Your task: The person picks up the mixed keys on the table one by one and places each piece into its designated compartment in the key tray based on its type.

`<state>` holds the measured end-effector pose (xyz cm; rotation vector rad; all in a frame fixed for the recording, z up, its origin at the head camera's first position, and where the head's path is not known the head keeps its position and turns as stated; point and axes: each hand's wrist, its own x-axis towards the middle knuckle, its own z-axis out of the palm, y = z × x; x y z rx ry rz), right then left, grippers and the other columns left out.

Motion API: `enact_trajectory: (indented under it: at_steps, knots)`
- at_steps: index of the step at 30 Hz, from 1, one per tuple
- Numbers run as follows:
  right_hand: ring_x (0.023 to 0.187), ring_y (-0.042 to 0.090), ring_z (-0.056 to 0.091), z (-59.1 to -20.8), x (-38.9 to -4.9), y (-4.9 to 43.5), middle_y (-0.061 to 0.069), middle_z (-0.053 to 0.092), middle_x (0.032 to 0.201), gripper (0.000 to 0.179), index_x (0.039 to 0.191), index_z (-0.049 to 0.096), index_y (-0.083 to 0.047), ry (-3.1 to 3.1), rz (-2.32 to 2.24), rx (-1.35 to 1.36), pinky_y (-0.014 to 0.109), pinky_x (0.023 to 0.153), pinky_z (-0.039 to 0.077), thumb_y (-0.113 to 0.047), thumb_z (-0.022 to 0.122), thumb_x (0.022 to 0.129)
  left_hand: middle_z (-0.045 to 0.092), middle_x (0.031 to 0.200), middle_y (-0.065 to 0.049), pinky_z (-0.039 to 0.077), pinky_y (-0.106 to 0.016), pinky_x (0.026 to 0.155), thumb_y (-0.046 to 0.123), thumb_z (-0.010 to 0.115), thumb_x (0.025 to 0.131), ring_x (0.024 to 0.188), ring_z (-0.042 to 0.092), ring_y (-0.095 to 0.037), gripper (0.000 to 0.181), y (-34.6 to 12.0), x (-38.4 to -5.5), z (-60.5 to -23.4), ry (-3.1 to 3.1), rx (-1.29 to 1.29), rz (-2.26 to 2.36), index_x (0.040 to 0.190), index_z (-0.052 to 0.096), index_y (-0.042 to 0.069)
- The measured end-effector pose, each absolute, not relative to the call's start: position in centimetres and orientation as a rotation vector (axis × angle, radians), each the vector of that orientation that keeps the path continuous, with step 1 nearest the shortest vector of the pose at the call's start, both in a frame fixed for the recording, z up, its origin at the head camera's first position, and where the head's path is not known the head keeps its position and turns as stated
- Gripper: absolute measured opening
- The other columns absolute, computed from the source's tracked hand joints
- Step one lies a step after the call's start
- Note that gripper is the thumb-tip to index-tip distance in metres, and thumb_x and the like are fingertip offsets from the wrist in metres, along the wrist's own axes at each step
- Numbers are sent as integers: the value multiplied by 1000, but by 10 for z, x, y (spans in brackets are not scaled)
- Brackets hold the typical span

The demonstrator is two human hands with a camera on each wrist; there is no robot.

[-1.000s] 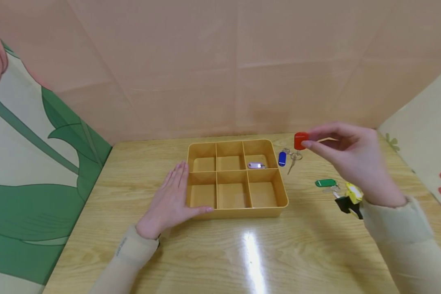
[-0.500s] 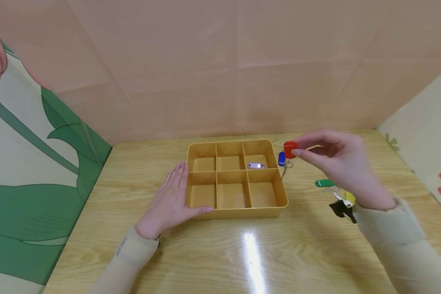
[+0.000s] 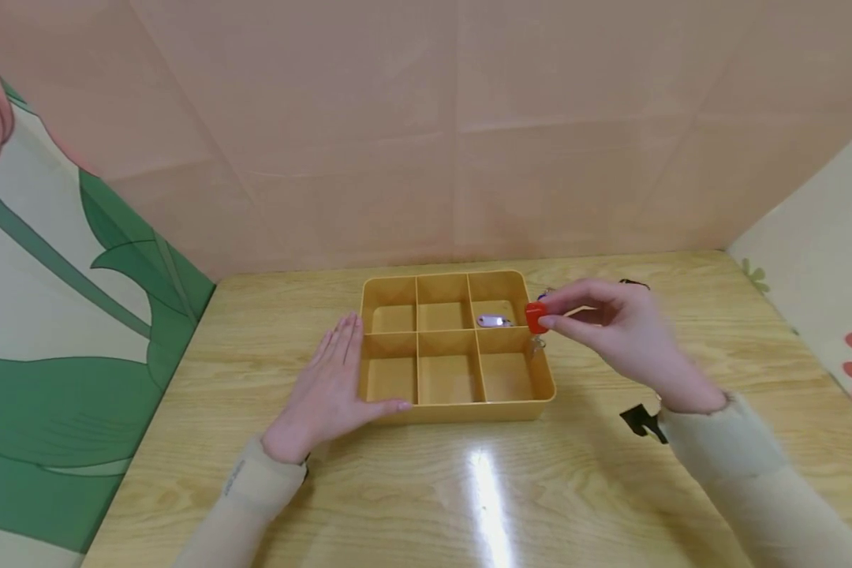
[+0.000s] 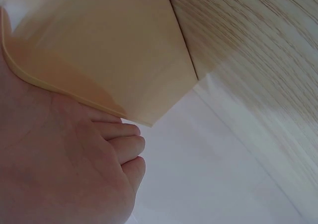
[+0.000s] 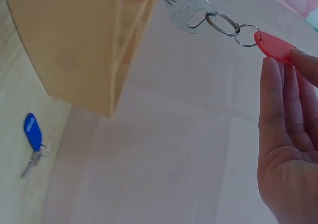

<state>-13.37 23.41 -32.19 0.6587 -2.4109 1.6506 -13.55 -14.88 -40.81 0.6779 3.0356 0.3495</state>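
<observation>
Red tag [image 3: 536, 319] moved left, in right hand [image 3: 628, 338]

Tray [image 3: 461, 412] stands on table [image 3: 397, 489], between left hand [image 3: 326, 394] and right hand [image 3: 621, 327]. First tag [image 3: 492, 321] lies in back-right compartment [image 3: 498, 305] — second tag [image 5: 33, 129] right of tray.

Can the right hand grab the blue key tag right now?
Probably not right away: the right hand is pinching the red tag, so it looks busy. It seems close, though, and the blue tag lies on the table beside the box with nothing seen on top.
</observation>
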Motion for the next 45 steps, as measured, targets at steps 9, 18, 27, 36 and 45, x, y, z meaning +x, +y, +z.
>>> enact_trajectory:
  at_steps: [9, 18, 27, 36, 45]
  knots:
    - [88, 19, 71, -347, -137, 234, 10, 74, 101, 20, 106, 76, -5, -2485, 1645, 652, 29, 77, 61, 5, 76, 89, -2, 168, -19, 2, -40, 124, 95, 40, 76, 154, -3, -27, 135, -149, -135, -407, 3029, 678, 358, 161, 2, -3]
    - [89, 20, 71, -357, -140, 236, 6, 73, 102, 17, 106, 77, -9, -2576, 1624, 655, 28, 77, 61, 0, 76, 91, -5, 167, -16, 1, -39, 124, 96, 39, 76, 154, 0, -29, 135, -149, -135, -407, 3031, 677, 354, 161, 2, -3]
    - [89, 21, 70, -363, -143, 235, 8, 73, 102, 17, 106, 76, -7, -2593, 1647, 660, 29, 76, 61, 1, 75, 91, -5, 167, -16, 2, -40, 124, 96, 39, 76, 154, 0, -29, 136, -149, -136, -406, 3032, 683, 354, 161, 4, -3]
    - [90, 19, 70, -364, -143, 234, 3, 72, 101, 16, 107, 76, -7, -2630, 1556, 674, 27, 75, 61, -3, 76, 92, -4, 167, -16, 2, -40, 124, 96, 39, 75, 154, 1, -29, 136, -148, -136, -406, 3036, 687, 362, 161, 6, -4]
    - [90, 23, 71, -363, -142, 236, -2, 74, 103, 14, 109, 77, -13, -2638, 1489, 644, 26, 75, 60, -11, 75, 94, -3, 168, -17, 3, -40, 124, 96, 40, 76, 155, 1, -29, 136, -149, -136, -407, 3039, 694, 371, 161, 6, -4]
